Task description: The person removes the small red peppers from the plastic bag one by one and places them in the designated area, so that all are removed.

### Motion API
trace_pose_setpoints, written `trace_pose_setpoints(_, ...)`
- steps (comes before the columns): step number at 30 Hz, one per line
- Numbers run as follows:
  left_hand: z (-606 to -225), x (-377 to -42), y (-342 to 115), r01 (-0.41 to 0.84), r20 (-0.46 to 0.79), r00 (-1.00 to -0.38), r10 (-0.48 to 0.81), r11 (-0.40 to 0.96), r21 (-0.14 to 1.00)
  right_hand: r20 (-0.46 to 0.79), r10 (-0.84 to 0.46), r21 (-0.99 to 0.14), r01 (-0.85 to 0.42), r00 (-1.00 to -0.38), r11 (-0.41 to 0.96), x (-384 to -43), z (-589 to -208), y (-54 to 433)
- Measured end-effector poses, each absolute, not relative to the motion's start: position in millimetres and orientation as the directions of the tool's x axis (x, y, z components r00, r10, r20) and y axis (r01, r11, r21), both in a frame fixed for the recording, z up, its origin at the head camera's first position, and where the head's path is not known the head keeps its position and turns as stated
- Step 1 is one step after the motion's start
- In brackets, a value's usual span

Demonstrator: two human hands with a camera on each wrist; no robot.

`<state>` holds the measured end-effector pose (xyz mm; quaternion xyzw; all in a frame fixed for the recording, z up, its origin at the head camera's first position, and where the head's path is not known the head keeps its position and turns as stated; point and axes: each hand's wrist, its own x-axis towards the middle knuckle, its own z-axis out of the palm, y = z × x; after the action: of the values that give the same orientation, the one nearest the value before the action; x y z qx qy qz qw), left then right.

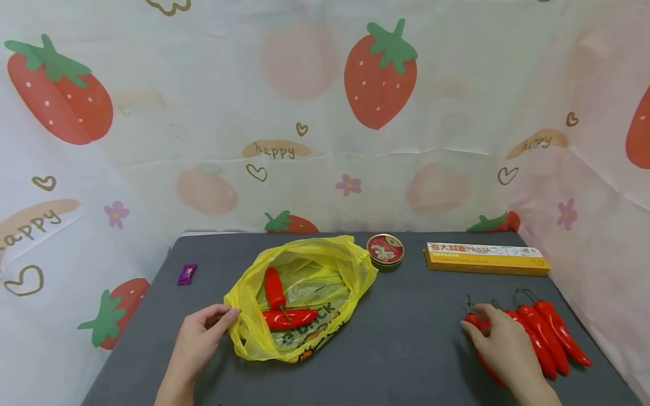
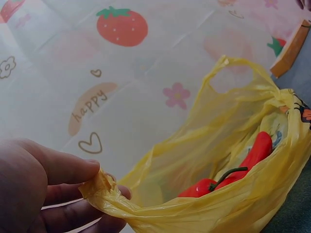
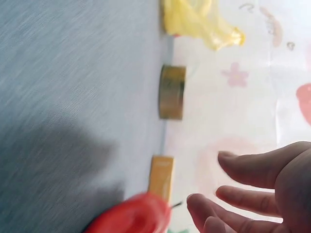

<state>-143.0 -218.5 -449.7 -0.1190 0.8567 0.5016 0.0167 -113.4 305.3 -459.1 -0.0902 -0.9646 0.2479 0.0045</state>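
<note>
My left hand (image 1: 198,341) pinches the left rim of a yellow plastic bag (image 1: 242,330) between thumb and fingers, and the bag's mouth gapes toward me. Inside lie two red chili peppers, one upright pepper (image 1: 274,288) and one crosswise pepper (image 1: 290,320). At the right, my right hand (image 1: 500,341) hovers over a row of red chili peppers, its thumb and fingers parted around the stem end of the leftmost pepper (image 1: 476,321). In the right wrist view, nothing shows between those fingers, and a red pepper (image 3: 133,216) lies just beyond them.
Several more chili peppers (image 1: 545,335) lie side by side right of my right hand. Behind them sits a yellow pasta box (image 1: 484,262). A round red-topped tin (image 1: 385,251) stands by the bag's back right. A small purple packet (image 1: 187,274) lies at the left.
</note>
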Motion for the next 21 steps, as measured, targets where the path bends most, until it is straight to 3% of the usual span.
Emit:
trace_pose_setpoints(11,-450.7,-142.8,-218.8,-0.213,-0.14,-0.972,-0.187,0.472,0.855,0.125,0.119,-0.562,0.029,-0.985,0.827,-127.2,-442.5,265.7)
trace_pose_setpoints(21,-450.3,-142.9,-219.7,-0.222,-0.146,-0.97,-0.194,0.466,0.856,0.168,0.072,-0.615,-0.048,-0.983,0.787,-136.5,-431.2,234.3)
